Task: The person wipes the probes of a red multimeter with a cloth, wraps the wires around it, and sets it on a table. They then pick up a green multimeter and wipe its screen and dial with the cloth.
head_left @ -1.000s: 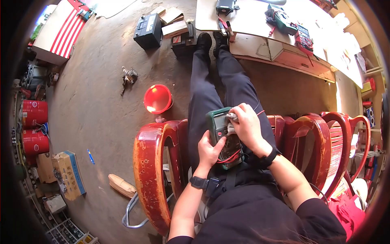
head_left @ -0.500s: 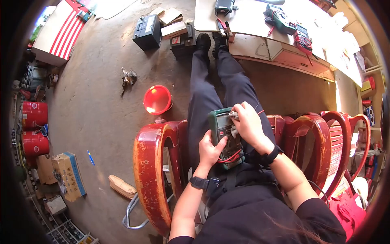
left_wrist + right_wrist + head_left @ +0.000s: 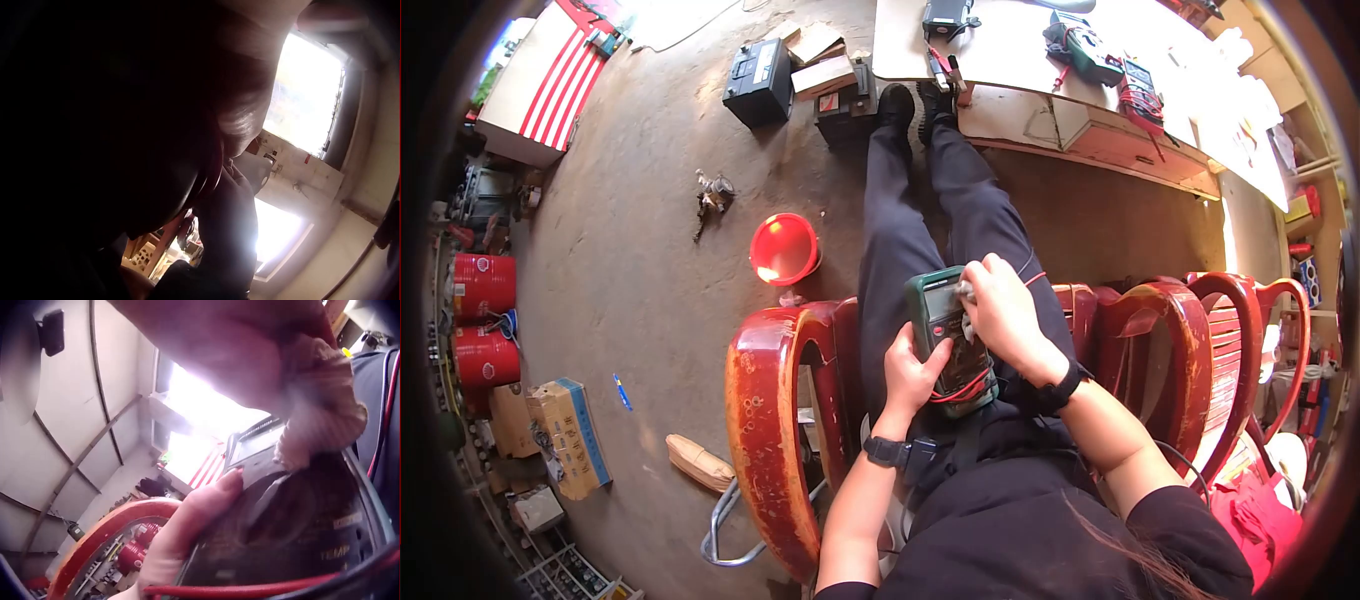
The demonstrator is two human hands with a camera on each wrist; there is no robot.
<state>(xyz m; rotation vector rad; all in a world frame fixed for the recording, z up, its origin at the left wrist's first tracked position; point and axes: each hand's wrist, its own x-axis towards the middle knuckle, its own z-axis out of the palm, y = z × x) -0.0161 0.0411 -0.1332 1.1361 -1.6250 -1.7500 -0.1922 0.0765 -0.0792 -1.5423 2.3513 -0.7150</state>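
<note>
A green-cased multimeter (image 3: 962, 368) lies tilted over the person's lap in the head view, its screen at the far end. The left hand (image 3: 908, 375) grips its left side, thumb over the front face. Pinched in the right hand (image 3: 1006, 315) is a crumpled whitish cloth (image 3: 966, 296), pressed at the right side of the screen. The right wrist view shows the ribbed cloth (image 3: 322, 403) close up, beside the meter's dial (image 3: 275, 506). Red and black leads (image 3: 970, 388) cross the meter's near end. The left wrist view is mostly dark.
Red wooden chair arms (image 3: 765, 400) stand on both sides of the person. On the floor are a red bucket (image 3: 785, 250), a car battery (image 3: 758, 82) and a cardboard box (image 3: 570, 435). The white table (image 3: 1010, 45) ahead bears another green meter (image 3: 1088, 52) and a clamp.
The right hand and cloth have shifted slightly along the right side of the meter's screen. The left hand keeps its grip, and the meter stays over the lap.
</note>
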